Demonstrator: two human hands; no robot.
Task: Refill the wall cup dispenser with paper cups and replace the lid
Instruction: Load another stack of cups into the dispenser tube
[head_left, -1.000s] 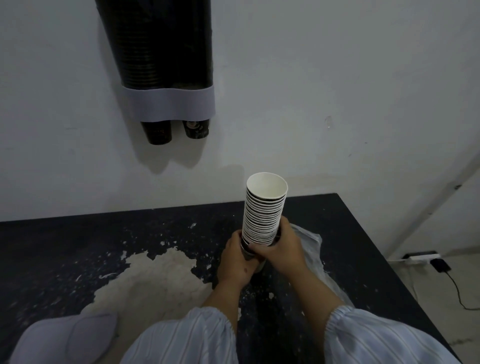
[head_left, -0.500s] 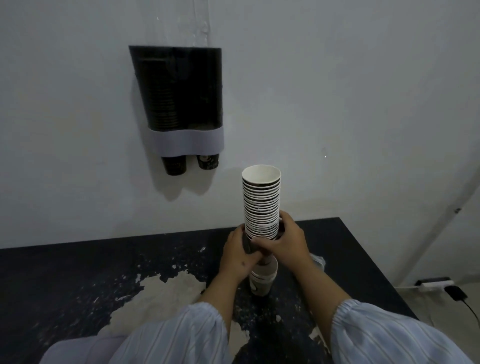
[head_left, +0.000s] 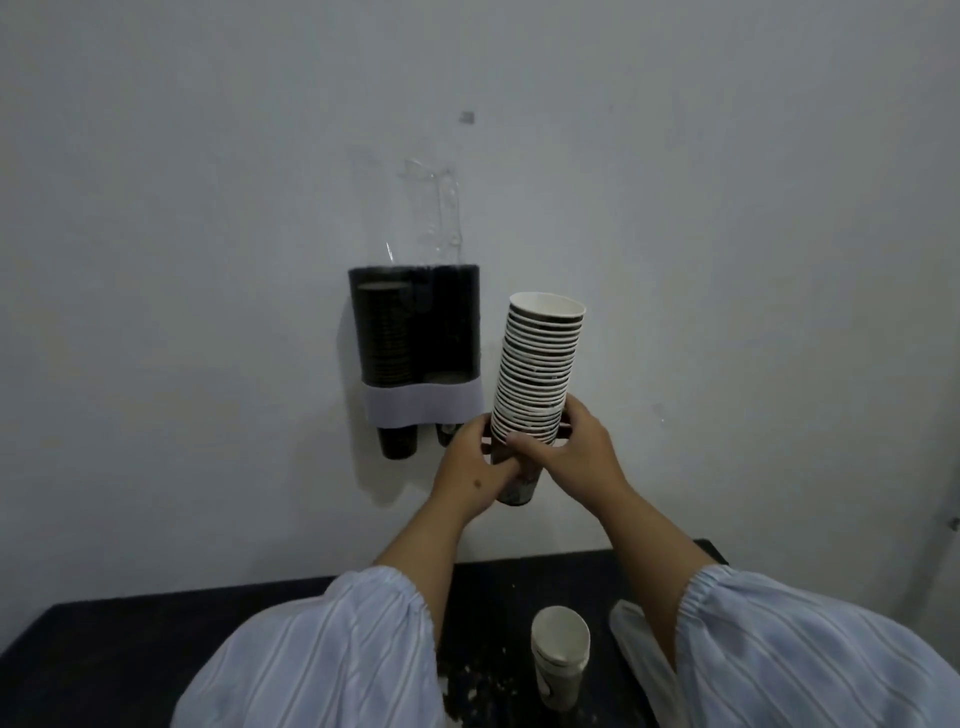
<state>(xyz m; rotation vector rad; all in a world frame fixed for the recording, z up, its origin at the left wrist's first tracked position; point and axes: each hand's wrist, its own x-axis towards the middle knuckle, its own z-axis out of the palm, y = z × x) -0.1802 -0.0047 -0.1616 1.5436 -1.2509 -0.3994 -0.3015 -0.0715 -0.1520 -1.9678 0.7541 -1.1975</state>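
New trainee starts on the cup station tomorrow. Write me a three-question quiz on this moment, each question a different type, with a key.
1. True or false: the stack of paper cups is already inside the wall dispenser.
2. Multiple choice: which dispenser tube holds fewer cups? A) the left tube B) the right tube C) both are equally full.
3. Fill in: a single cup stands on the dark ____.

Key
1. False: the left hand and right hand hold it in the air beside the dispenser.
2. B: only a low pile shows near its bottom.
3. table.
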